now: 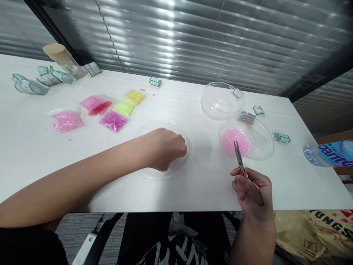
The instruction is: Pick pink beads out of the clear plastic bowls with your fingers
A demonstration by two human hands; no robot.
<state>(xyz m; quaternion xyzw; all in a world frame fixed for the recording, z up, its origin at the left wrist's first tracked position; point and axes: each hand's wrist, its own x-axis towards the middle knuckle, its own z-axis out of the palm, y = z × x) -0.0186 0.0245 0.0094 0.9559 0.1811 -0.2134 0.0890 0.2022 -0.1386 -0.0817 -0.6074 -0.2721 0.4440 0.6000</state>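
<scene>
My left hand (168, 149) is closed in a fist over a clear round plastic bowl (190, 145) in the middle of the table. Its fingers curl downward, so whatever they may grip is hidden. My right hand (252, 187) is wrapped round the handles of small scissors (239, 158) with copper-coloured loops, blades pointing up and away. Just beyond the scissors' tips, pink beads or shreds (234, 141) lie in a clear container, partly overlapped by another clear round piece (264, 141).
Several small bags of coloured filling, among them a purple bag (113, 120) and a yellow bag (135, 96), lie left. A clear bowl (220, 105) stands at the back right. A plastic bottle (331, 152) is at the right edge. A wood-lidded jar (64, 59) is back left.
</scene>
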